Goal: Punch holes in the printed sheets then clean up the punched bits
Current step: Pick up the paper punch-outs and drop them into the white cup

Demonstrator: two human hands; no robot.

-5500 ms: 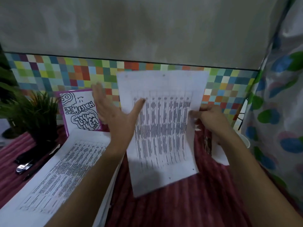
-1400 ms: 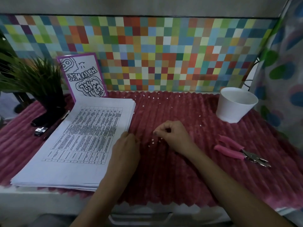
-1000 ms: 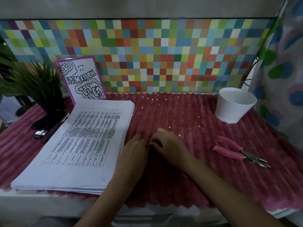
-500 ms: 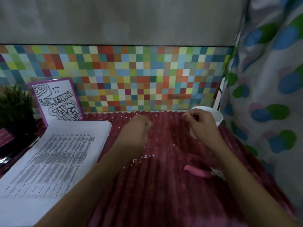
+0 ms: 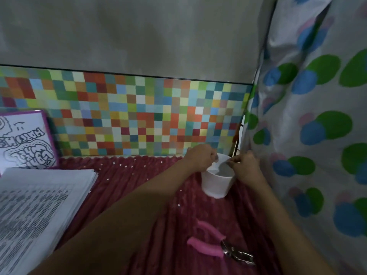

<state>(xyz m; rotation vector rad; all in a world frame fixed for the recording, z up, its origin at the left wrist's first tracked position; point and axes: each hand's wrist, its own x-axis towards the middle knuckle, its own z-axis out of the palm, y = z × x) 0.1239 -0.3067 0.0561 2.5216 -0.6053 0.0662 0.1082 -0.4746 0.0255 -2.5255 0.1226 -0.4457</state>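
Two hands, left hand (image 5: 200, 157) and right hand (image 5: 245, 165), hovered with fingertips bunched over the white cup (image 5: 216, 183) directly beneath; whether they pinched anything could not be told. Cup contents were indiscernible. Punched bits (image 5: 120, 165) lay scattered on the counter (image 5: 123, 179) leftward, nearer the left hand.

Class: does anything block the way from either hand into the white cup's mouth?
Nothing visible does. The left hand and right hand are both at the rim of the white cup, whose mouth is uncovered.
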